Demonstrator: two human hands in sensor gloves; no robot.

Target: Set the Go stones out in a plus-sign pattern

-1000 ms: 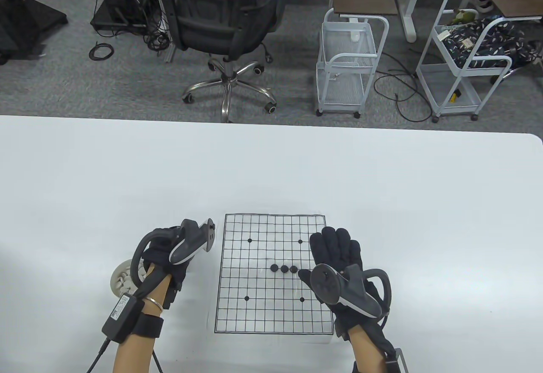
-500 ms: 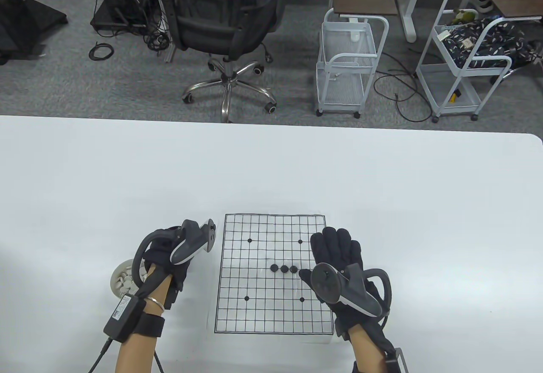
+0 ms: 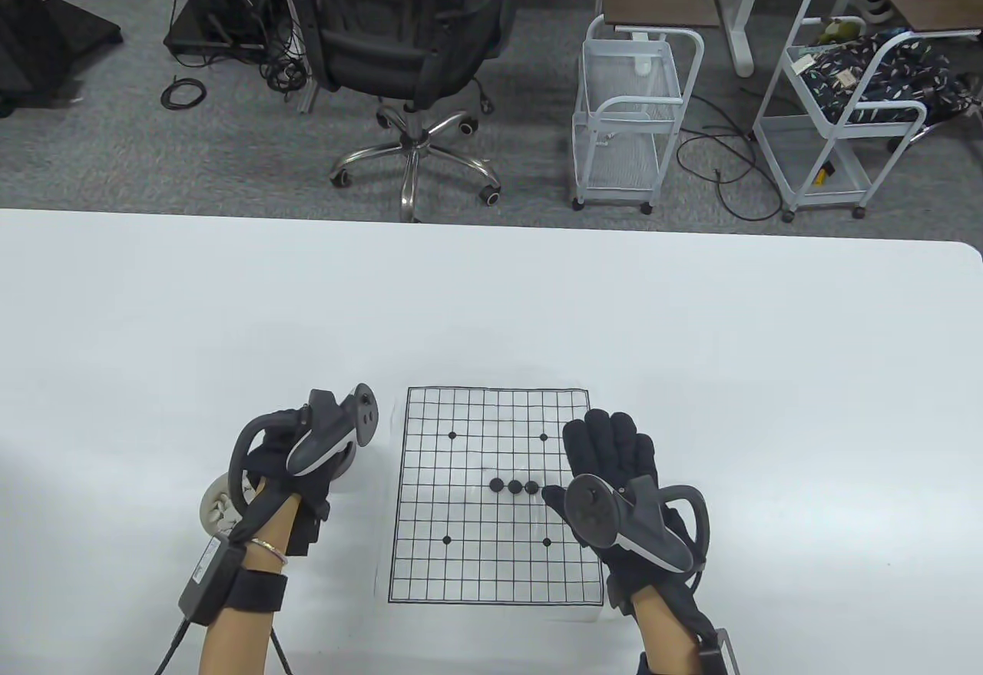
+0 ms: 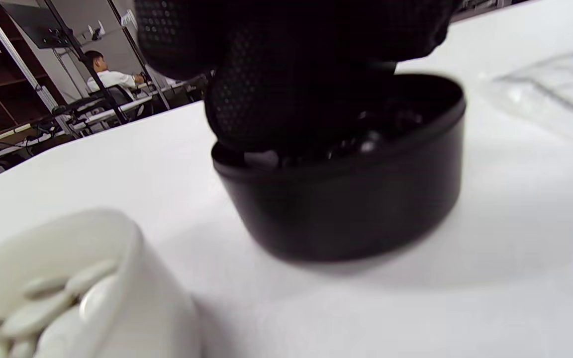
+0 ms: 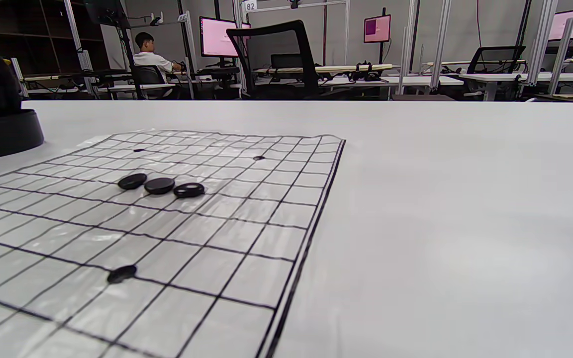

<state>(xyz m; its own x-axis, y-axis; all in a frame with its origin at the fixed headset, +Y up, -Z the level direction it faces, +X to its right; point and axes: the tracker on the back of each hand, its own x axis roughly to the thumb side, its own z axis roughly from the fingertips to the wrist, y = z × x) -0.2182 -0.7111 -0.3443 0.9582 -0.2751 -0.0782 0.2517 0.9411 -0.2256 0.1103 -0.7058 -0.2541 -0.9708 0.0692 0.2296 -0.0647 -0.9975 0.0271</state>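
Three black stones (image 3: 514,486) sit in a row near the middle of the grid sheet (image 3: 491,575), touching or almost. The right hand (image 3: 614,468) lies flat on the sheet's right edge, fingers straight, holding nothing; tracker covers the back of it, and its thumb tip is just beside the last stone. The left hand (image 3: 296,468) is over the black bowl (image 4: 356,199), fingertips (image 4: 286,94) dipped past the rim. Can't tell if it's got a stone, glove hides the inside, pic's blurry too. White bowl (image 3: 219,506) of white stones is mostly hidden behind the left wrist in the table view.
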